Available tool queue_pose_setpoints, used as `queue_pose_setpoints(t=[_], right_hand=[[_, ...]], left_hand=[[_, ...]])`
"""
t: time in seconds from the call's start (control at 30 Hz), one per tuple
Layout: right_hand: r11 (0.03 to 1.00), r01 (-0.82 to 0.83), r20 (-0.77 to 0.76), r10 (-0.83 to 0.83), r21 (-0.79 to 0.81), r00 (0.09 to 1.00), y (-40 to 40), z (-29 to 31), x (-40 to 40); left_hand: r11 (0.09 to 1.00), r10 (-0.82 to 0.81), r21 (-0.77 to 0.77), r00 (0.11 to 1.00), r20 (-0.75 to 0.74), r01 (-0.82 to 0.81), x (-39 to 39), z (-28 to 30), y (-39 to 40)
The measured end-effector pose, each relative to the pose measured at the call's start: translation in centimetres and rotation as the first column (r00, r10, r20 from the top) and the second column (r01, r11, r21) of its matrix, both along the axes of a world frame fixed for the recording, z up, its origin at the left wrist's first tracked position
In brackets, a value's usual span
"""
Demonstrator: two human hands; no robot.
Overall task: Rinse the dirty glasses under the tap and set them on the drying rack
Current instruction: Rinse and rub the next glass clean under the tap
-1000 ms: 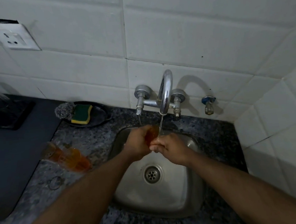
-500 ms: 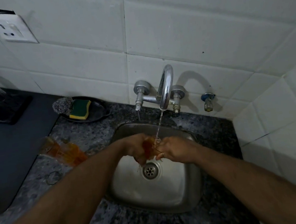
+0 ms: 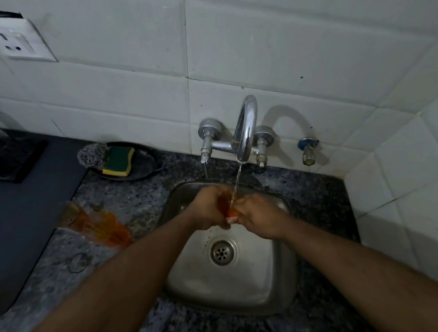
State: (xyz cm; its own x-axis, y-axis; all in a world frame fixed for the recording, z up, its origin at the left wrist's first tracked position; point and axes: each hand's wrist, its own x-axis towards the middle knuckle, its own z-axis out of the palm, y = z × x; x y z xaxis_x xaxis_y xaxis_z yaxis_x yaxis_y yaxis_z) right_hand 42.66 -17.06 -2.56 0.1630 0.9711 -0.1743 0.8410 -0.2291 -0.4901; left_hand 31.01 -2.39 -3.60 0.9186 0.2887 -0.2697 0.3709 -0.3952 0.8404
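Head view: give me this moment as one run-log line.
step: rinsing | left hand and right hand: gripping orange glass under tap stream | waiting: orange glasses on counter | sink: nothing inside

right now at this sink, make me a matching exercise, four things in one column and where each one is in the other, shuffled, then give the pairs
Things:
1. orange glass
2. green and yellow sponge
3. orange glasses
4. wall socket

Places:
A. on the tiled wall, upper left
B. on the counter left of the sink
C. in a black dish beside a steel scourer
D. between both hands under the tap stream

Pairs: 1-D, 2-C, 3-B, 4-A
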Motion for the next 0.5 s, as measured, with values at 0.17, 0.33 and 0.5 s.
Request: queue_pose_setpoints(t=[0.17, 0.33, 0.5], right_hand=[[0.965, -0.152, 0.265, 0.206, -0.212, 0.942, -0.3, 1.2, 0.0], [0.971, -0.136, 0.271, 0.188, -0.199, 0.944, 0.7, 1.2, -0.8], [0.979, -0.05, 0.064, 0.064, -0.2, 0.996, 1.2, 1.3, -1.1]], left_hand=[[0.988, -0.117, 0.095, 0.99, -0.082, 0.125, -0.5, 0.1, 0.4], [0.984, -0.16, 0.05, 0.971, -0.179, 0.172, -0.5, -1.0, 1.5], [0.986, 0.084, 0.129, 0.983, 0.165, -0.106, -0.9, -3.0, 0.2]])
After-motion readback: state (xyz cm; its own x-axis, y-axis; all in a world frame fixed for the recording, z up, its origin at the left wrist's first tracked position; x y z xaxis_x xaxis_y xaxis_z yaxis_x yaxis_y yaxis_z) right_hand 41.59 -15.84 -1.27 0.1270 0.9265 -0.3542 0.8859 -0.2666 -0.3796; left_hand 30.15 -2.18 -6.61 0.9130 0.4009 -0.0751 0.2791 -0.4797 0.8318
